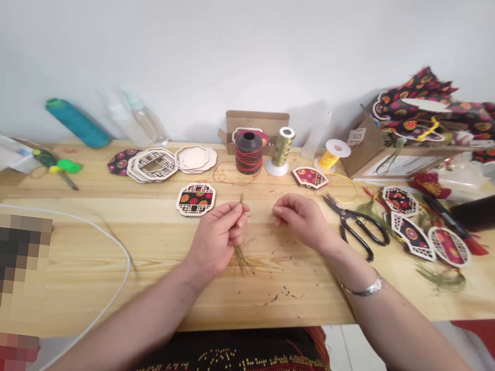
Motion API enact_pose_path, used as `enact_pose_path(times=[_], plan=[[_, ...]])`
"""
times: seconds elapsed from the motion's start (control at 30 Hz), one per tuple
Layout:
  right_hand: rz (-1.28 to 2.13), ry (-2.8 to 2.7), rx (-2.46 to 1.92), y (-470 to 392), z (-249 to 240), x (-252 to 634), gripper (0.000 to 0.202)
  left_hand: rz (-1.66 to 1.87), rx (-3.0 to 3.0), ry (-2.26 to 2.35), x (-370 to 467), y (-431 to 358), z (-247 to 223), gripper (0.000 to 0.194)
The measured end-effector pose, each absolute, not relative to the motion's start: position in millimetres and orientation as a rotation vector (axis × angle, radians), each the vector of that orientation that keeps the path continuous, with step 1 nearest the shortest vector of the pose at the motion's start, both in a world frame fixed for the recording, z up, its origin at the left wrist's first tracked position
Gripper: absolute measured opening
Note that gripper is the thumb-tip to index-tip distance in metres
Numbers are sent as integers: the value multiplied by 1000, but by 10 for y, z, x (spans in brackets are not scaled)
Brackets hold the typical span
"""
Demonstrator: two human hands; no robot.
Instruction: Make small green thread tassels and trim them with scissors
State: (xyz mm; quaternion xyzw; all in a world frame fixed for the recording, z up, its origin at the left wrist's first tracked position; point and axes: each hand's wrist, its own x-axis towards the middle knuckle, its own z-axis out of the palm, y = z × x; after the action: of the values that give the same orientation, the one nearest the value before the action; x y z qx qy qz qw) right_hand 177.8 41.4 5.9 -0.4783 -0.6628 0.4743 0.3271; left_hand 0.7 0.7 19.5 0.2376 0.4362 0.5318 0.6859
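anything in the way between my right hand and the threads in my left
Nothing visible stands between the right hand and the thread bundle in the left hand; the wooden tabletop shows in the gap. The scissors lie outside it, to the right.

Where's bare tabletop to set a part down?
Bare wood lies between the white cable, left hand and framed fabric medallion; another patch between black-handled scissors, right forearm and loose green tassel. Crowded: the back row of thread spools, and around the cardboard box at right.
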Motion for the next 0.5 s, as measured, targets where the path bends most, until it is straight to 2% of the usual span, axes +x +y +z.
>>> enact_pose_path(times=[0.17,0.5], plan=[[1115,-1645,-1216,313,111,1681,12,1186,542,1033,53,-1,178,12],[666,-1930,-1075,228,36,1599,11,1152,560,1034,83,-19,145,14]])
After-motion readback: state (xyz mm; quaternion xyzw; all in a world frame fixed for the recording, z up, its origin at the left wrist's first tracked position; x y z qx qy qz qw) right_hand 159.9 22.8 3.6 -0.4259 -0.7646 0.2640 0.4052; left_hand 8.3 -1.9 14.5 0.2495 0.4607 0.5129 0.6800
